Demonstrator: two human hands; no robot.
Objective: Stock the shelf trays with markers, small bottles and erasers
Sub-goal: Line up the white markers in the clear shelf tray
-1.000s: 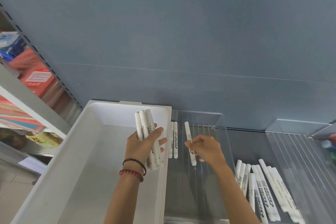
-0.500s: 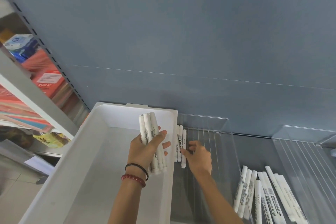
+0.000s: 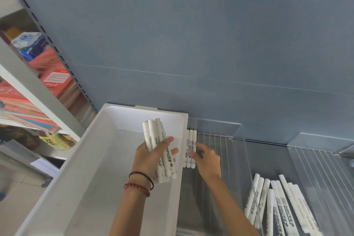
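— Where are the markers?

— A bundle of white markers (image 3: 153, 136) sits in the left hand (image 3: 151, 159), its grip curled round them with the thumb across the front, above the white bin (image 3: 107, 140).

— And the right hand?

— The right hand (image 3: 207, 161) has a slack grip that pinches nothing: the fingers are nearly straight, and their tips touch three markers (image 3: 190, 138). Those lie side by side at the left edge of the clear tray (image 3: 226, 149), just beside the bin's wall, toward the back of the shelf.

— Anything else?

— More loose markers (image 3: 277, 207) lie in the next tray (image 3: 325, 178) to the right. A red bead bracelet (image 3: 137, 188) circles the left wrist.
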